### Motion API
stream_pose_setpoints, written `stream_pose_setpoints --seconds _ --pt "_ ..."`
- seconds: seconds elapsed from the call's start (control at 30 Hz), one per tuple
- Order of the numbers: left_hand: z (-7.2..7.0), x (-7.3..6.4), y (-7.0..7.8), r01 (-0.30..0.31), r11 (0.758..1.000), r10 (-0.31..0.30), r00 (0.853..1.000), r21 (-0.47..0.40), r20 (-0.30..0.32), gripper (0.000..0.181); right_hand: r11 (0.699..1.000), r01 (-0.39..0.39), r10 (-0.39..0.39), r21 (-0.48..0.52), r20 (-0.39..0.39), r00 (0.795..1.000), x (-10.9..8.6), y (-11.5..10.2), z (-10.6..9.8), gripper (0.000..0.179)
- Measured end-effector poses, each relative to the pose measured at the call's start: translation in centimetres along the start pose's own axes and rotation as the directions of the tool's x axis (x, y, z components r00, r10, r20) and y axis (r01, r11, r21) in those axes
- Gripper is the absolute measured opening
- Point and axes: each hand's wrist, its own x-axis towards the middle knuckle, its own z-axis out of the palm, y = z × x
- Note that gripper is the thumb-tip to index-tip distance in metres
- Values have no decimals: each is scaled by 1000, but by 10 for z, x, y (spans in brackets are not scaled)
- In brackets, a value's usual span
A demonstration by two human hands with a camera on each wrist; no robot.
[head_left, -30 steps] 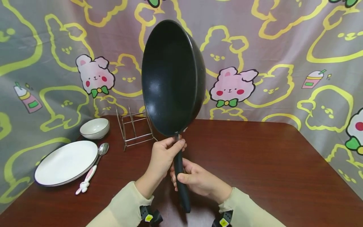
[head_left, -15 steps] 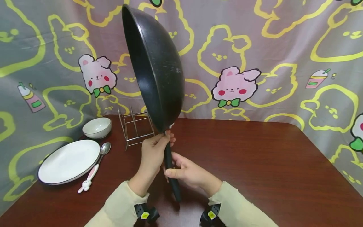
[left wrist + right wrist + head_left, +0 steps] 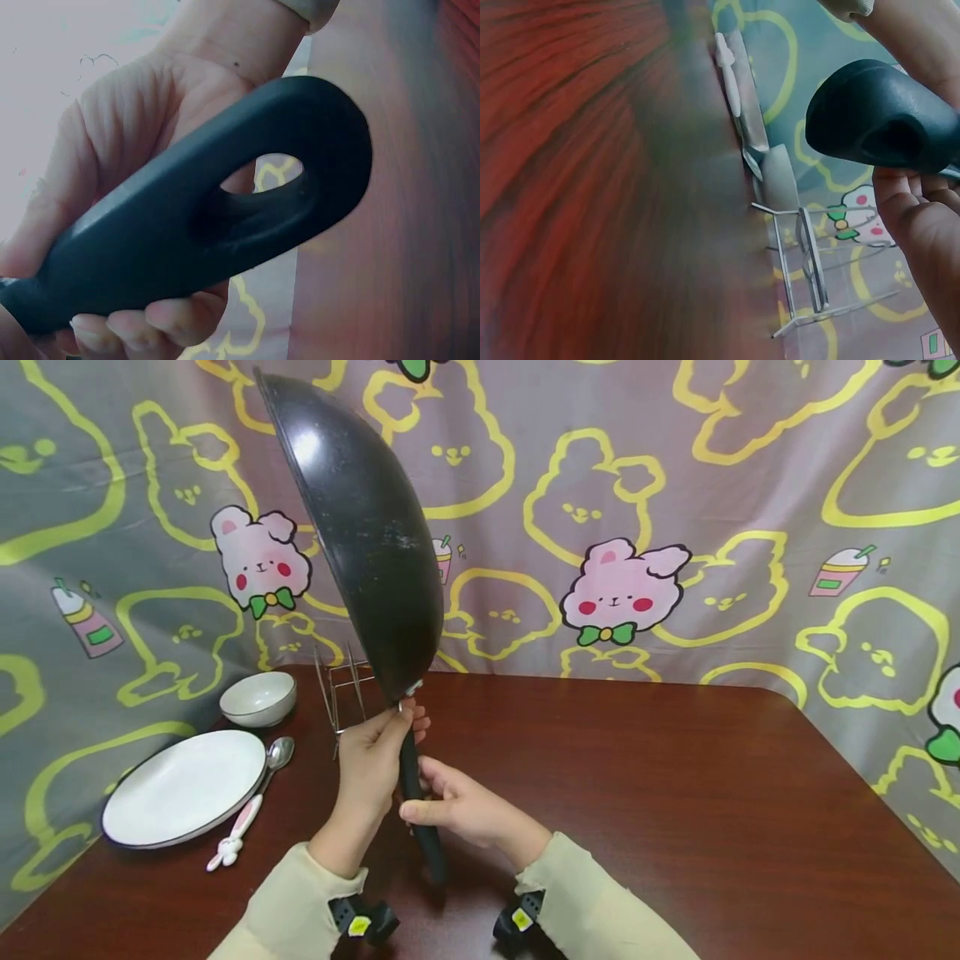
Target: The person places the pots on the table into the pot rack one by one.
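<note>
A black deep frying pan like a wok [image 3: 367,535] is held up on its long handle [image 3: 410,768], tilted to the left with its scuffed underside facing right. My left hand [image 3: 369,760] grips the handle's top, just below the pan. Lower down, my right hand [image 3: 472,810] holds the same handle between thumb and fingers. The left wrist view shows the holed handle end [image 3: 330,142] close up, with curled fingertips along its edge. In the right wrist view the rounded handle end [image 3: 855,112] hides part of the hands. The pan's inside is turned out of sight.
A wire rack [image 3: 352,681] stands behind my left hand, partly covered by the pan. To its left are a white bowl [image 3: 257,700], an oval white plate [image 3: 183,789] and a spoon [image 3: 238,825] with a rabbit handle. A patterned curtain [image 3: 517,535] hangs behind the brown table [image 3: 637,793].
Both hands have moved left with the pan. It has turned and tilted left, so its dark inside has gone from view and its underside now shows.
</note>
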Motion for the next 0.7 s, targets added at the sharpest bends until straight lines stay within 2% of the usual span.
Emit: stream_pose_setpoints --seconds 0.2,0.7 --pt "-13 3 -2 7 1000 -8 999 -11 -34 27 999 -36 36 -10 -14 999 12 6 8 35" --pt "-30 8 -13 31 999 -33 997 -32 -64 29 995 -93 94 21 -37 995 27 17 18 35"
